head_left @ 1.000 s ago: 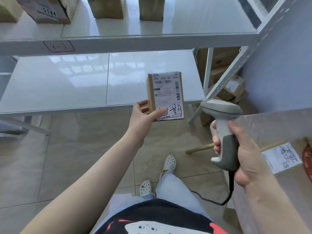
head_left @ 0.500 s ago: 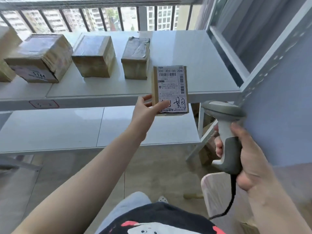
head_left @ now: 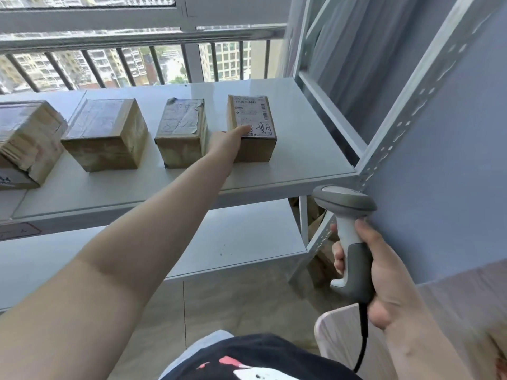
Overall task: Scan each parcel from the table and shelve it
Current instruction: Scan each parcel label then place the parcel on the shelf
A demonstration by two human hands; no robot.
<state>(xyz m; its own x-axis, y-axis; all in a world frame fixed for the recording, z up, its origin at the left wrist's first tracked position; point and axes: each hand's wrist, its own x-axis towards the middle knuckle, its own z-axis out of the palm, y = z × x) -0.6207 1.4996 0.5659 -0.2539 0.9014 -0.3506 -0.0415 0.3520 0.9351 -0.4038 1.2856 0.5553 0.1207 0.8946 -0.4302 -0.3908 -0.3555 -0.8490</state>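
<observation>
A small brown parcel [head_left: 256, 116] with a white printed label on top rests on the upper white shelf [head_left: 296, 165], at the right end of a row of boxes. My left hand [head_left: 226, 142] reaches out to it, thumb on the label and fingers along its left side, still gripping it. My right hand [head_left: 384, 275] is low at the right, wrapped around the handle of a grey and white barcode scanner [head_left: 347, 234] whose head points left; a black cord hangs from it.
Three other taped cardboard boxes [head_left: 107, 133] stand in a row to the left on the same shelf. A lower white shelf [head_left: 233, 242] lies beneath. A perforated shelf upright [head_left: 411, 105] and a blue wall are at the right; a pale table corner [head_left: 340, 338] sits bottom right.
My left hand lifted the labelled parcel from below the shelf edge and set it down on the upper shelf beside the other boxes. The view tilted upward. The scanner stayed in my right hand.
</observation>
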